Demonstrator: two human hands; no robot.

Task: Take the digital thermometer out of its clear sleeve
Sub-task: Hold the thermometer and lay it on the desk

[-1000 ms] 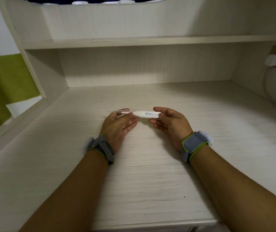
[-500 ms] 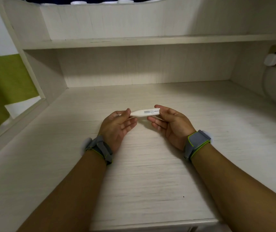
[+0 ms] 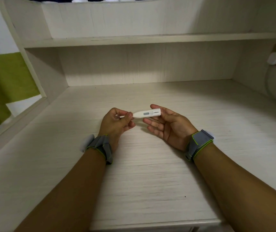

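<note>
A white digital thermometer [image 3: 146,113] with a small grey display hangs level just above the desk [image 3: 150,173]. My right hand [image 3: 170,126] is palm up and holds its wide end between the thumb and the fingers. My left hand [image 3: 115,124] is pinched shut over its narrow end. Only a pale sliver of the clear sleeve [image 3: 122,116] shows between those fingers, and the thermometer's tip is hidden there. Both wrists wear grey bands.
A pale wooden shelf [image 3: 150,39] runs overhead, with the back wall behind it. A power strip with a white plug [image 3: 275,58] hangs on the right wall. A green cloth [image 3: 5,84] hangs past the left side panel. The desk's front edge [image 3: 150,223] is near me.
The sleeve end that stuck out left of my left hand is now tucked inside its fingers. My right hand has turned palm up and the thermometer's display faces me more squarely.
</note>
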